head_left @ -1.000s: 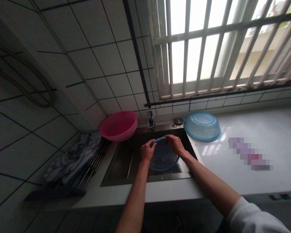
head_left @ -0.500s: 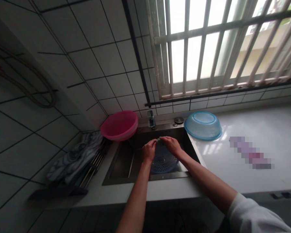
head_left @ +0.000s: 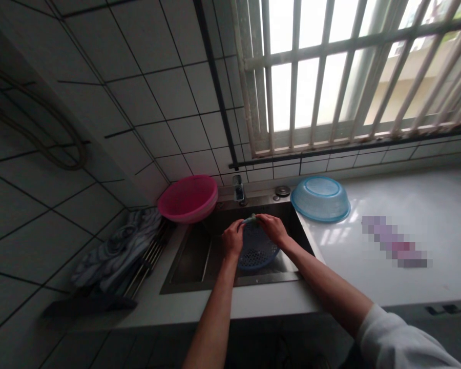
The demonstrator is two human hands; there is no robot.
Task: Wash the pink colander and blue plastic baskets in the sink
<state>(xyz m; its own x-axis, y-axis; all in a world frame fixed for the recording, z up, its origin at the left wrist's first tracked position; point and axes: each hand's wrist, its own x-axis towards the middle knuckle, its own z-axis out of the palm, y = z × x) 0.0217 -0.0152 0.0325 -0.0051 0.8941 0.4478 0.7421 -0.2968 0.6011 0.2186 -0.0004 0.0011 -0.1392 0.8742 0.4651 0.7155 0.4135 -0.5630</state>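
Two hands at the far rim of a blue basket in the sink

The blue basket (head_left: 258,251), full of small holes, is within the right part of the sink (head_left: 188,266), directly below the person's hands. I can't tell whether it rests on the bottom.

The left hand (head_left: 233,238) is closed, thumb and fingers pinching the basket's rim. The right hand (head_left: 272,228) meets the same rim just beside it, palm down, its fingers bunched around a small green thing (head_left: 253,218); so little of that shows between the fingers that I can't say what it is. Only a narrow gap parts the two sets of fingertips.

Behind the hands stands the tap (head_left: 238,188), with a round metal strainer (head_left: 283,191) to its right on the sink's back edge. A pink basin (head_left: 188,200) sits at the sink's back left corner, tilted, its mouth toward the room. At the back right, a clear blue bowl (head_left: 320,200) lies upside down on the white counter (head_left: 353,282). Left of the sink, a grey patterned cloth (head_left: 119,246) is heaped next to a metal rack (head_left: 144,266). Daylight enters through the barred window (head_left: 322,51).
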